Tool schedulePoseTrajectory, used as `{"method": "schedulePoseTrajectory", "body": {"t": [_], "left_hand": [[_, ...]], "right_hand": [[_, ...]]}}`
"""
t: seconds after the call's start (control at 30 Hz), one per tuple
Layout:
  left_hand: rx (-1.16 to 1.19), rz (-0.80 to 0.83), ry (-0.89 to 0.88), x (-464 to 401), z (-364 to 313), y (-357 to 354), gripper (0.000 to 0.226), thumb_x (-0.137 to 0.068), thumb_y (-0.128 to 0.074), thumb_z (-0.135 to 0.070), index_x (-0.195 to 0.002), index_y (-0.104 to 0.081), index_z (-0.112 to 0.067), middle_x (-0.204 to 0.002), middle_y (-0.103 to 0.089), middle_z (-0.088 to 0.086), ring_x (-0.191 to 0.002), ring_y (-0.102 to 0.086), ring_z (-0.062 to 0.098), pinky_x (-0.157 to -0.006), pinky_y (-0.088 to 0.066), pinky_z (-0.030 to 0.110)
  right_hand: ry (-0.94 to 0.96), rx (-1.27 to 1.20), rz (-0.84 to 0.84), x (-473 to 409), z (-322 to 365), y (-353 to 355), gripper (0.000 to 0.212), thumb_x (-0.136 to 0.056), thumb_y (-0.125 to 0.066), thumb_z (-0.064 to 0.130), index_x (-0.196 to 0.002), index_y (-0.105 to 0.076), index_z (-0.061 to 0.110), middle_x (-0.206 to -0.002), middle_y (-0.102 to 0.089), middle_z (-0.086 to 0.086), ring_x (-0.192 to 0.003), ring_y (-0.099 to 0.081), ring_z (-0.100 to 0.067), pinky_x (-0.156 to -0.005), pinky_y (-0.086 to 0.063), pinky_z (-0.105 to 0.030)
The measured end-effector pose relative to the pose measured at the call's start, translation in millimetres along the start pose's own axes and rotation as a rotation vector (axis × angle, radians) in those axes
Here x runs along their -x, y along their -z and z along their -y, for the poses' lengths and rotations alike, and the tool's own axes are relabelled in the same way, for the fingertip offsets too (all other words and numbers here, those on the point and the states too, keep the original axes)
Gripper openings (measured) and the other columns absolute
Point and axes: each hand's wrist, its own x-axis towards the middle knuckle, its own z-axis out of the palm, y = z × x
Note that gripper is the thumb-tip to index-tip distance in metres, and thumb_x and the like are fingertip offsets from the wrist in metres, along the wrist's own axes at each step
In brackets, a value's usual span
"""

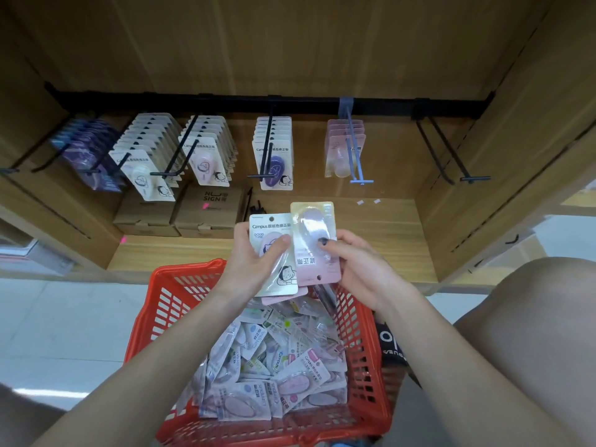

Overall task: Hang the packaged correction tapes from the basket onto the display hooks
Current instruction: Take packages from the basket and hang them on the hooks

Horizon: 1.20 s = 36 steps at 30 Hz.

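My left hand (254, 269) grips a white Campus correction tape pack (274, 227) over the far end of the red basket (148, 317). Beside it, my right hand (354, 266) pinches a pink correction tape pack (314, 253) held upside down, its hang hole at the bottom. Another pink pack sits behind the two. The basket holds several loose packs (274, 366). On the black rail (225, 100) hang hooks with packs: purple (87, 150), white (142, 156), white-pink (206, 150), white-purple (275, 150). A grey hook (354, 153) carries a few pink packs (338, 146).
An empty black double hook (451, 156) sticks out at the right of the rail. Two brown cardboard boxes (180, 211) stand on the wooden shelf floor (387, 240) under the left hooks. Wooden side walls close the bay. My bare knee (532, 317) is at the right.
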Motion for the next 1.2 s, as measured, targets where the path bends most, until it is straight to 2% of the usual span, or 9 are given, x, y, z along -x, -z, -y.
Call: {"method": "schedulePoseTrajectory", "body": {"t": [0.17, 0.27, 0.5, 0.6, 0.67, 0.73, 0.87, 1.1, 1.2], "left_hand": [[0.015, -0.044, 0.047, -5, -2, 3, 0.041, -0.092, -0.080, -0.033, -0.109, -0.043, -0.038, -0.109, -0.070, -0.002, -0.079, -0.074, -0.001, -0.053, -0.056, 0.018], [-0.005, -0.039, 0.058, -5, -3, 4, 0.041, -0.091, -0.080, -0.034, -0.109, -0.043, -0.039, -0.107, -0.072, -0.002, -0.078, -0.076, 0.003, -0.053, -0.057, 0.021], [-0.061, 0.033, 0.021, -3, -6, 5, 0.053, -0.088, -0.067, -0.062, -0.121, -0.047, -0.027, -0.110, -0.069, -0.006, -0.083, -0.069, -0.009, -0.060, -0.050, 0.010], [-0.103, 0.153, 0.009, -1, -6, 4, 0.050, -0.084, -0.073, -0.061, -0.118, -0.050, -0.033, -0.102, -0.072, -0.016, -0.093, -0.071, -0.003, -0.073, -0.057, 0.018], [-0.100, 0.178, 0.027, -2, -4, 4, 0.045, -0.086, -0.079, -0.053, -0.116, -0.051, -0.034, -0.099, -0.072, -0.023, -0.097, -0.072, 0.004, -0.080, -0.059, 0.028], [-0.073, 0.171, 0.046, -2, -3, 4, 0.052, -0.080, -0.080, -0.056, -0.117, -0.052, -0.032, -0.099, -0.074, -0.020, -0.097, -0.073, 0.006, -0.085, -0.059, 0.035], [-0.062, 0.139, 0.060, 0, -2, 2, 0.048, -0.085, -0.082, -0.049, -0.118, -0.052, -0.031, -0.100, -0.076, -0.014, -0.096, -0.074, 0.008, -0.078, -0.059, 0.031], [-0.041, 0.034, 0.076, 2, 4, -4, 0.034, -0.093, -0.077, -0.040, -0.112, -0.049, -0.036, -0.106, -0.071, -0.011, -0.087, -0.072, -0.001, -0.066, -0.058, 0.022], [-0.049, 0.009, 0.071, 2, 8, -8, 0.035, -0.093, -0.077, -0.040, -0.111, -0.047, -0.036, -0.109, -0.070, -0.007, -0.083, -0.072, -0.003, -0.064, -0.059, 0.023]], "right_hand": [[0.041, -0.060, -0.193, 2, 5, 16, 0.024, -0.098, -0.066, 0.005, -0.122, -0.064, 0.005, -0.106, -0.078, -0.014, -0.088, -0.075, -0.026, -0.072, -0.059, -0.040], [0.031, 0.073, -0.162, 7, 11, 20, 0.024, -0.096, -0.064, 0.006, -0.117, -0.071, 0.014, -0.103, -0.076, -0.014, -0.084, -0.072, -0.027, -0.061, -0.053, -0.032], [-0.046, 0.430, 0.243, 11, 29, 12, 0.043, -0.085, -0.070, 0.005, -0.123, -0.076, 0.024, -0.111, -0.078, -0.012, -0.090, -0.073, -0.026, -0.068, -0.057, -0.030], [-0.108, 0.474, 0.235, 7, 31, 12, 0.045, -0.087, -0.074, -0.003, -0.127, -0.073, 0.018, -0.117, -0.076, -0.019, -0.107, -0.072, -0.038, -0.093, -0.056, -0.046], [-0.073, 0.475, 0.132, 5, 33, 13, 0.046, -0.084, -0.079, -0.002, -0.124, -0.071, 0.018, -0.113, -0.076, -0.021, -0.098, -0.076, -0.030, -0.081, -0.061, -0.037], [-0.029, 0.379, -0.031, 3, 33, 16, 0.045, -0.082, -0.083, 0.001, -0.122, -0.069, 0.016, -0.113, -0.075, -0.019, -0.084, -0.077, -0.020, -0.064, -0.059, -0.028], [-0.014, 0.099, -0.274, 2, 24, 14, 0.053, -0.083, -0.084, 0.003, -0.128, -0.056, 0.006, -0.103, -0.076, -0.017, -0.067, -0.075, -0.016, -0.053, -0.057, -0.027], [-0.071, -0.267, -0.243, 3, 10, 4, 0.050, -0.090, -0.079, 0.008, -0.135, -0.058, 0.000, -0.118, -0.075, -0.020, -0.102, -0.077, -0.027, -0.079, -0.065, -0.036], [-0.148, -0.242, -0.190, 5, -4, -6, 0.037, -0.092, -0.075, 0.008, -0.128, -0.065, 0.006, -0.111, -0.079, -0.015, -0.098, -0.079, -0.027, -0.075, -0.065, -0.036]]}}
